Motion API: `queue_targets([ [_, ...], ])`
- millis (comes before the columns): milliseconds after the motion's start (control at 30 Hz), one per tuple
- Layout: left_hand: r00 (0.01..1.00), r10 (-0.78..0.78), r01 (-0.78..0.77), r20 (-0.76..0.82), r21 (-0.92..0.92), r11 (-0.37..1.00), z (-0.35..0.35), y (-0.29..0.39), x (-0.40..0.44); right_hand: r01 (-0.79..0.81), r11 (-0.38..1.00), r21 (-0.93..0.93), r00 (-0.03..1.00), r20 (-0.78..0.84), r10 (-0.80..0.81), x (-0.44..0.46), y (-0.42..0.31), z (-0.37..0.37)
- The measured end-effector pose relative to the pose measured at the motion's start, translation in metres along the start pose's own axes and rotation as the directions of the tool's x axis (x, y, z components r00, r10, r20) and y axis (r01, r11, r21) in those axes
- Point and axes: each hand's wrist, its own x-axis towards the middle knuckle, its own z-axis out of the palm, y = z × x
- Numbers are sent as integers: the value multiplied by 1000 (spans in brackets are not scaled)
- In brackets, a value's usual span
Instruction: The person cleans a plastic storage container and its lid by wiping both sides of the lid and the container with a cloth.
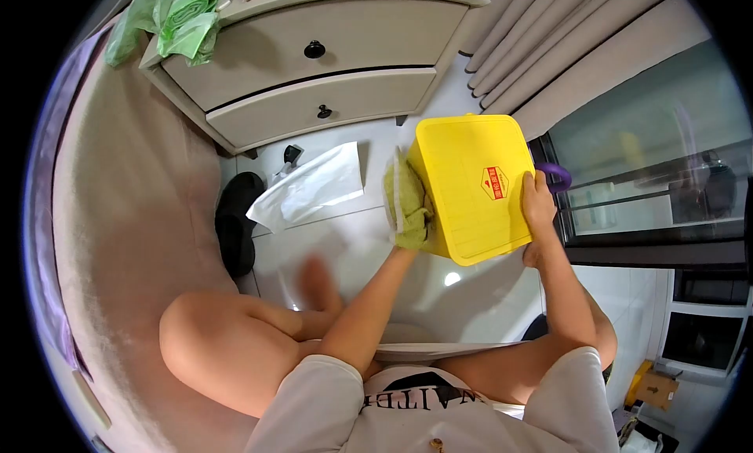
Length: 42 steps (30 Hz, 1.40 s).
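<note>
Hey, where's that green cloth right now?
In the head view, the green cloth is near the middle, against the left side of the yellow box, at the end of the left forearm.

White glare on glossy floor (427, 296) (dark, warped edges)

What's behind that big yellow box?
White floor shows around the yellow box. Part of a bare foot peeks out near its bottom right corner, and a purple loop sticks out beside the right hand. The rest is covered by the box, so I can't see it.
</note>
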Motion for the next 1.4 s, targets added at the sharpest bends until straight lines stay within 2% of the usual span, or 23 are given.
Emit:
queue_targets([
  [33,1000,-4,4,1,2,1000,3,-6,3,-4,1000,1,1000,2,4,-2,-5,-2],
  [67,993,98,-108,61,205,973,10,-6,6,-20,999,27,1000,6,20,-2,-8,-2],
  [167,984,97,-134,149,261,956,16,-4,9,0,997,71,1000,3,0,-1,-7,-4],
  [267,935,279,-354,218,611,709,26,-18,11,-16,1000,21,1000,-16,16,4,-4,-1],
  [300,937,274,-349,217,610,712,28,0,9,0,1000,14,1000,-9,0,3,-6,-4],
  [333,997,-66,67,26,-54,996,25,22,7,19,1000,7,1000,-2,-19,3,-7,-4],
  [367,895,-431,378,116,-712,592,19,38,7,19,1000,6,1000,0,-19,4,-7,-4],
  [400,947,-315,301,-56,-180,936,8,28,5,44,999,24,999,-14,-43,6,-6,-3],
  [433,947,-315,301,-57,-179,937,-1,31,4,68,997,44,997,-28,-66,8,-4,-2],
  [467,978,-209,189,-2,432,882,-8,35,2,67,997,44,997,-28,-66,12,0,-1],
  [500,982,-153,-21,109,872,490,-12,38,-1,118,992,47,992,-41,-116,18,3,1],
  [533,981,-158,-22,113,873,488,-12,38,-6,166,985,48,985,-55,-163,21,7,3],
  [600,990,-120,135,-68,657,741,-8,45,-12,218,973,76,975,-49,-215,23,5,0],
  [633,991,-116,130,-65,659,741,-5,49,-10,278,955,102,961,-46,-274,25,3,-3],
  [667,992,-45,112,-118,649,752,4,62,-9,279,955,104,960,-47,-276,25,2,-3],
  [733,983,-34,90,-183,309,947,-1,52,2,389,916,95,920,11,-392,27,1,-5],
  [767,976,-28,55,-215,124,991,-1,51,9,393,914,97,918,12,-396,25,-1,-6],
  [833,992,-31,54,-120,195,979,-6,52,15,457,885,91,885,53,-463,21,-4,-9],
  [967,985,-173,159,6,365,917,-19,57,13,476,877,62,874,77,-479,21,-8,-10],
  [1167,954,-299,245,35,485,839,-38,78,7,531,847,22,846,51,-531,20,-7,-9],
  [1400,977,-211,170,34,471,866,-2,109,40,585,811,-32,811,41,-583,22,-6,-5],
])
